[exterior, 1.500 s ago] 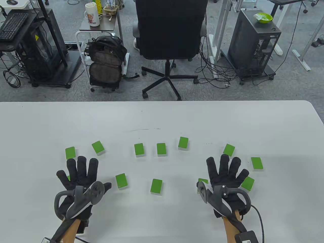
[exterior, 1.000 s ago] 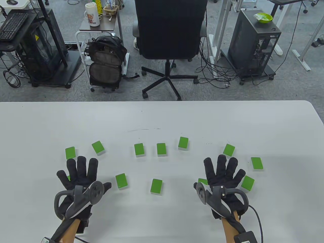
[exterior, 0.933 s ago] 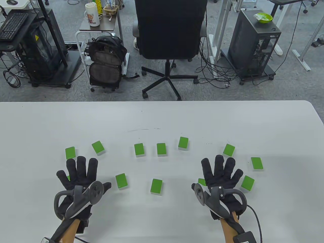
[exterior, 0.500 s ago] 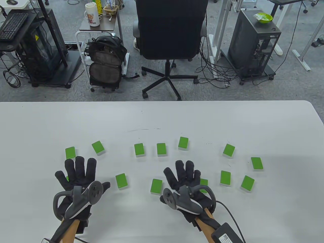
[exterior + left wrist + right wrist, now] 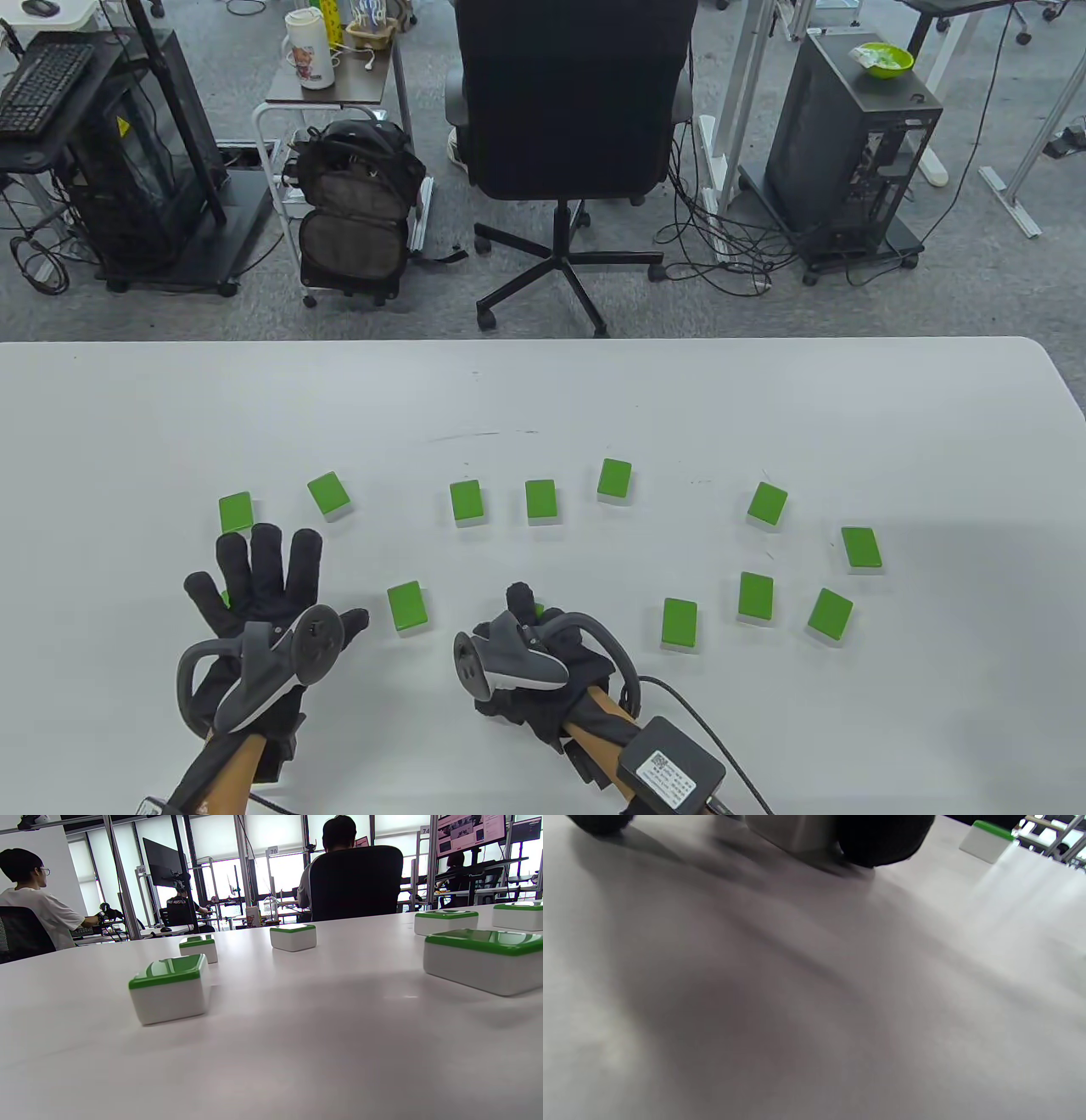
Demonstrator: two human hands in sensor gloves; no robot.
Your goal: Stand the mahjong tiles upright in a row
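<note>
On tabletop [image 5: 543,399]: every visible tile flat, none upright, no row. Right hand [image 5: 543,654] fingers curled around centre tile [image 5: 536,609]; grip uncertain. Left hand [image 5: 263,594] fingers spread, holding nothing.

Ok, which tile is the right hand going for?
The near-centre tile, almost hidden under the right hand; every other tile lies uncovered, except one under the left hand.

- Tiles lie flat in a loose arc on the surface [image 5: 543,399].
- Left hand [image 5: 254,594] at the arc's left end; right hand [image 5: 543,654] approx. centre-front (over one tile [image 5: 536,609]).
</note>
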